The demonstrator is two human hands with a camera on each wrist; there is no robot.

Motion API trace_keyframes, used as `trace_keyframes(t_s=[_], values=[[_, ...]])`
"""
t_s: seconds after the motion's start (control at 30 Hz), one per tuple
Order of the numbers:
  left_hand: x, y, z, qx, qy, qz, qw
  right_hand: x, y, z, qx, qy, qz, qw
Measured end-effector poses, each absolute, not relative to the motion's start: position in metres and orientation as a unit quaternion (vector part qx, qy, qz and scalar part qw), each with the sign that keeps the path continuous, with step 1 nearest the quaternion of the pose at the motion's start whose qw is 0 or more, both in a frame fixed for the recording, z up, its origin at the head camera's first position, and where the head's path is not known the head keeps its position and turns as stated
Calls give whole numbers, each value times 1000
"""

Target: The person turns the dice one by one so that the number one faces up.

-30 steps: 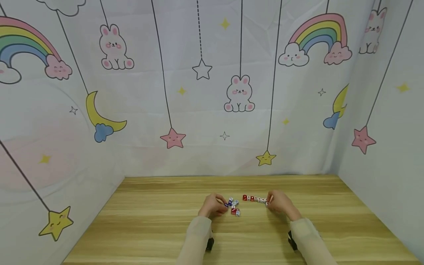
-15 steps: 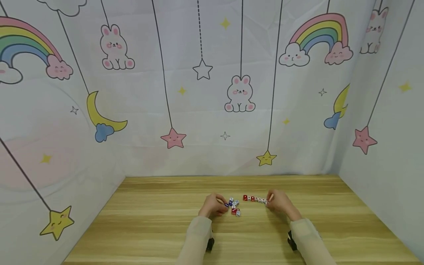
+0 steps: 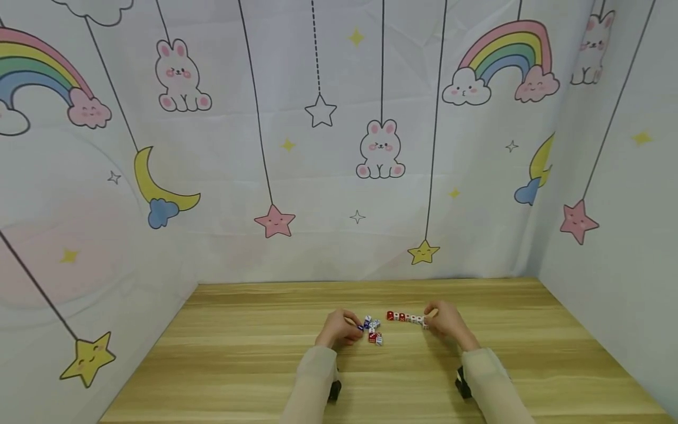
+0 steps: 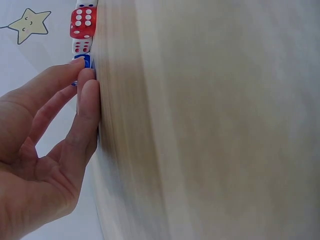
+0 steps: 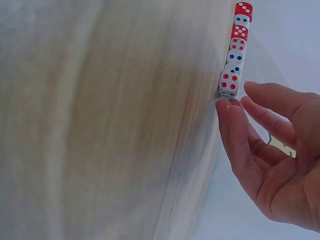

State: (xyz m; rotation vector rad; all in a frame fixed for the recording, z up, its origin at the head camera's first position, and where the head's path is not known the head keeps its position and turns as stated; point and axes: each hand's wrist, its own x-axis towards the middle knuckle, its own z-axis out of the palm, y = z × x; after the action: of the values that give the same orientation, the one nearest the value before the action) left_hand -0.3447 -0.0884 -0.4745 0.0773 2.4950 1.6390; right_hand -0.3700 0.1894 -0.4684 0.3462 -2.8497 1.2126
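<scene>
In the head view my left hand (image 3: 339,328) is at the left of a loose cluster of dice, pinching a blue die (image 3: 361,328) between thumb and fingertips. The left wrist view shows this blue die (image 4: 83,61) partly covered by the fingers, with a red die (image 4: 83,22) beyond it. My right hand (image 3: 446,318) is at the right end of a row of red and white dice (image 3: 402,317). In the right wrist view the end white die (image 5: 229,84) sits just past the fingertips, with the thumb apart from it.
The cluster holds blue, white and red dice, including a red die (image 3: 372,337) at its near side. All stand on a wood-grain table (image 3: 254,353). A white patterned cloth (image 3: 328,253) rises behind the table and along both sides.
The head view has shifted slightly. My left hand keeps its pinch on the blue die. My right fingers have eased from the end die, which shows a little more now.
</scene>
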Motion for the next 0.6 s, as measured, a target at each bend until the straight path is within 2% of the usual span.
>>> trace_keyframes(t_s=[0.17, 0.33, 0.6], values=[[-343, -87, -473, 29, 840, 537, 70, -382, 200, -484, 134, -888, 441, -4], [-342, -86, -474, 30, 842, 534, 68, -369, 194, -471, 77, -887, 454, -40], [-344, -87, -475, 29, 839, 538, 72, -363, 192, -467, 84, -893, 441, -24]])
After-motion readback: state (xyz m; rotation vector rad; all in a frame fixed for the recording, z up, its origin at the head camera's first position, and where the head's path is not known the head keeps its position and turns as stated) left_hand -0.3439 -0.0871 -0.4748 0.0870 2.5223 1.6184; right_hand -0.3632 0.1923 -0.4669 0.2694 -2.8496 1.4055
